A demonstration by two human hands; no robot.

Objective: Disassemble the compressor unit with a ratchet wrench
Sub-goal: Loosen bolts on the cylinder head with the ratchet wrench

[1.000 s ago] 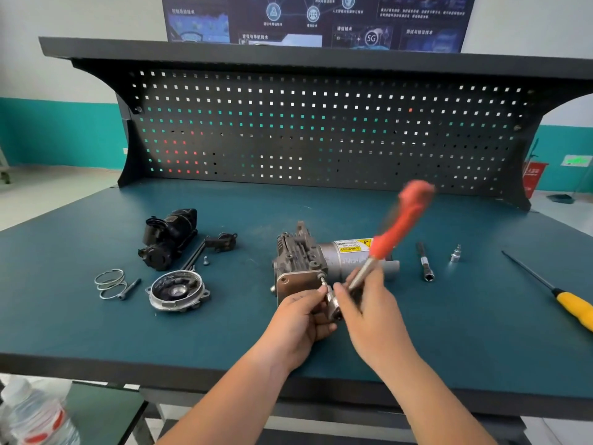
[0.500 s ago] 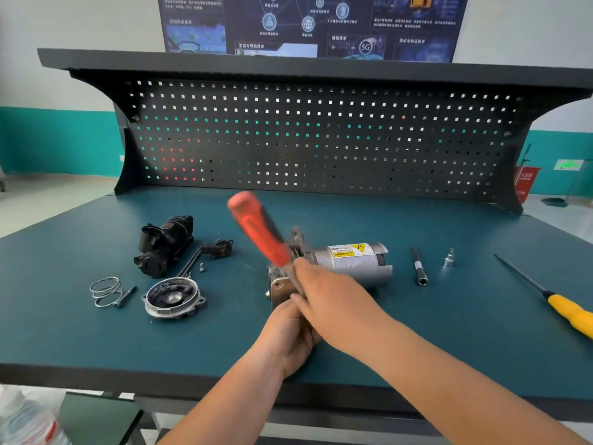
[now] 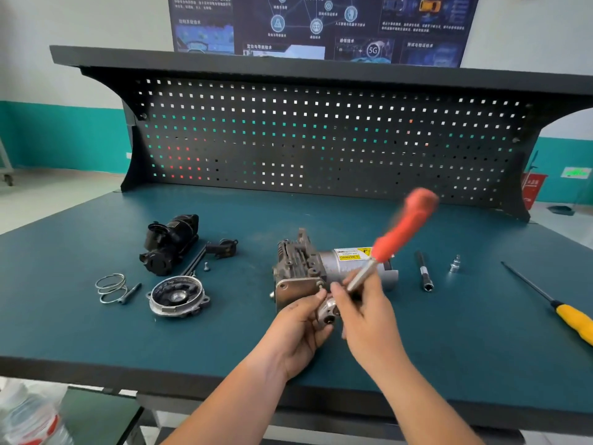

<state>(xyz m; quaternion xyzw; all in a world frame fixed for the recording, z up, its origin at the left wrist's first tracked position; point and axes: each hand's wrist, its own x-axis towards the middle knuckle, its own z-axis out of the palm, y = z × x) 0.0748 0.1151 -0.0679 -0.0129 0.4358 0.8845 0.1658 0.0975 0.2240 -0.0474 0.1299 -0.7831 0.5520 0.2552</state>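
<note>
Head camera looks down on a dark teal workbench top (image 3: 449,348) with a black perforated back panel (image 3: 321,139) behind it. Near the middle of the bench lies the compressor unit (image 3: 308,268), a grey metal block with a silver cylinder that carries a yellow warning label. It rests on its side, with a flat plate facing the person.

The left hand (image 3: 298,329) is at the front of this plate. Its fingers are curled around the silver head of the ratchet wrench (image 3: 398,232), at a bolt on the right edge of the plate. The right hand (image 3: 369,316) holds the metal shaft of the same wrench with curled fingers, just above the head. The orange handle points up and to the right, and it is blurred.

To the left of the compressor lie a black cylindrical part (image 3: 170,242), a round grey metal cover (image 3: 177,297), a coiled wire spring (image 3: 110,287) and a dark bolt (image 3: 130,293) just beside it. To the right lie a black extension bar (image 3: 423,271), a small silver socket (image 3: 455,264) and, well apart, a yellow-handled screwdriver (image 3: 574,319). A clear plastic bottle (image 3: 29,415) shows below the bench at the lower left.
</note>
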